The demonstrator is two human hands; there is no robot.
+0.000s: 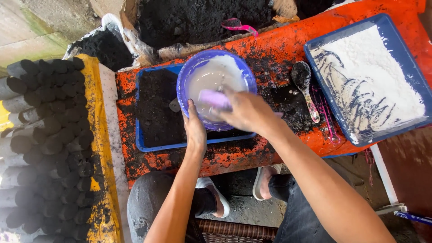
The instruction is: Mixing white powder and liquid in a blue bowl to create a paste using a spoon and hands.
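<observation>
My left hand [195, 128] grips the near rim of a blue-purple plastic bowl [191, 69] that holds a cloudy white liquid. Inside the bowl, my right hand [245, 110] holds a small pink scoop [213, 98], blurred by motion. The bowl rests above a blue tray [144, 146] filled with black powder, which lies on an orange, soot-stained table [279, 49].
A blue tray [411, 67] of white powder sits at the right, with a black-coated spoon [305, 87] beside it. Stacked black cylindrical briquettes [49, 144] fill the left. Bags of black powder [198, 18] and a pink scoop [238, 26] lie behind. My knees and sandals show below.
</observation>
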